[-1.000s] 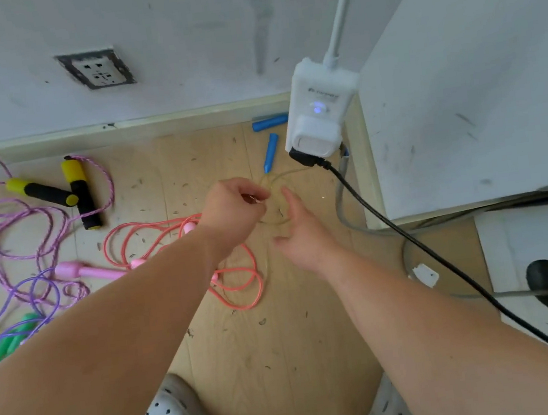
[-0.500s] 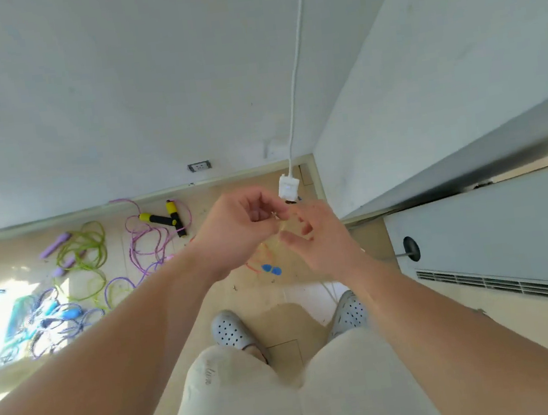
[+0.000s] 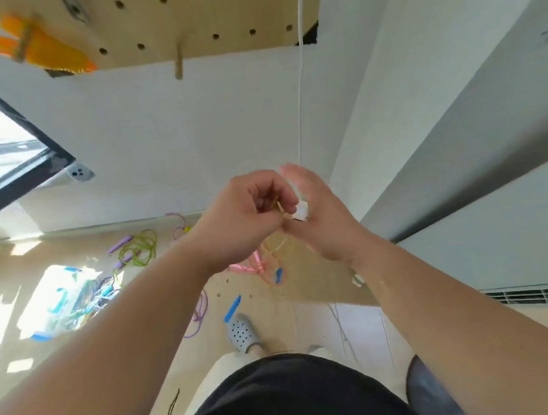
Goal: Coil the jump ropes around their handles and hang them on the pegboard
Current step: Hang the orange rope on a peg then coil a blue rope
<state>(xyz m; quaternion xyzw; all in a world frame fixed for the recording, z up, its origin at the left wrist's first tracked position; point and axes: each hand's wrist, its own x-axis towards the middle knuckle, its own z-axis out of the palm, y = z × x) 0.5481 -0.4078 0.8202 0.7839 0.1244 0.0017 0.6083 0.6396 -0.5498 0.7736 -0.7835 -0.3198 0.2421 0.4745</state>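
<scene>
Coiling step, barely begun — you hold the thin yellowish rope [image 3: 280, 246] up at the centre of view. Your left hand [image 3: 249, 217] has its fingers curled, pinching the cord near their tips; your right hand [image 3: 322, 222] stands just beside it at 3 o'clock, its visible fingers fairly straight and pointing to 12 o'clock; whether its thumb grips the cord cannot be told. The rope is pale, slack and very thin, trailing in loose loops toward 6 o'clock; two blue handles [image 3: 277, 275] show below the hands, at 6 and 7 o'clock; whether they dangle or lie on the floor [image 3: 310, 289] is unclear. Next move, as judged: take a handle in one hand and wind the slack evenly round it; so thin a cord may well spring loose. The pegboard [image 3: 200, 16] sits at 12 o'clock, a bare peg [image 3: 178, 64] at its lower edge — a likely hanging point. A green rope [image 3: 140, 251] and a pink rope [image 3: 252, 267] lie on the floor.
</scene>
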